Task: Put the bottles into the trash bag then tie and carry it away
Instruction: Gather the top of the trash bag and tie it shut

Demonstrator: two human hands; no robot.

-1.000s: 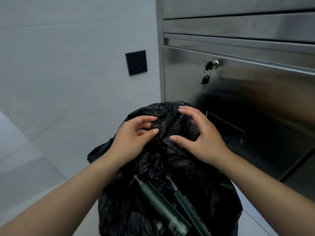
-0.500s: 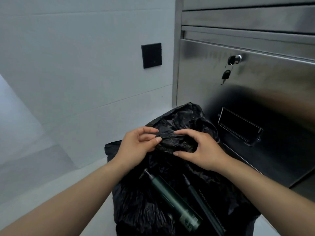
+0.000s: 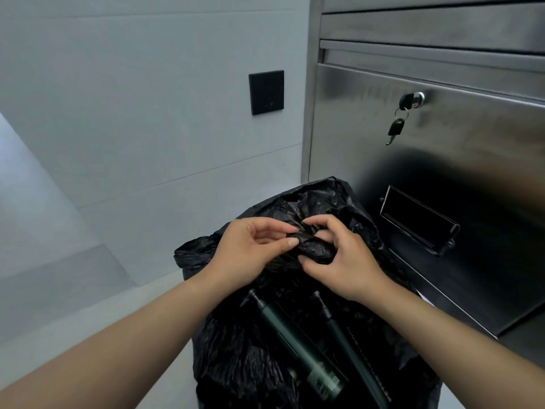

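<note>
Your bottles are in: two dark green bottles [image 3: 298,346] lie side by side, nozzles pointing up toward you, inside the black trash bag [image 3: 236,364], which stands low in the middle of the view, just in front of the steel cabinet [image 3: 442,160]. I'd judge the loading step finished, as far as can be seen — no other bottle shows outside the bag.

You are now at the tying. Your left hand [image 3: 247,252] pinches a twist of the black plastic between thumb and forefinger, the other fingers curled loosely. Your right hand [image 3: 342,261] is closed around the gathered bunch of the bag's far rim, thumb under and fingers over it. The two hands nearly touch across that bunch. Whether a knot has formed there I cannot tell; the plastic is too dark and crumpled. The mouth nearest you looks open, since the bottles show plainly, so tying and carrying away both remain.

For room: the cabinet face is close on your right, with a recessed handle [image 3: 418,222] near your right wrist and a key [image 3: 396,128] hanging from the lock above — mind both when you lift. The tiled wall [image 3: 147,113] stands behind and to the left, and the pale floor on the left side looks like your freest way out.
</note>
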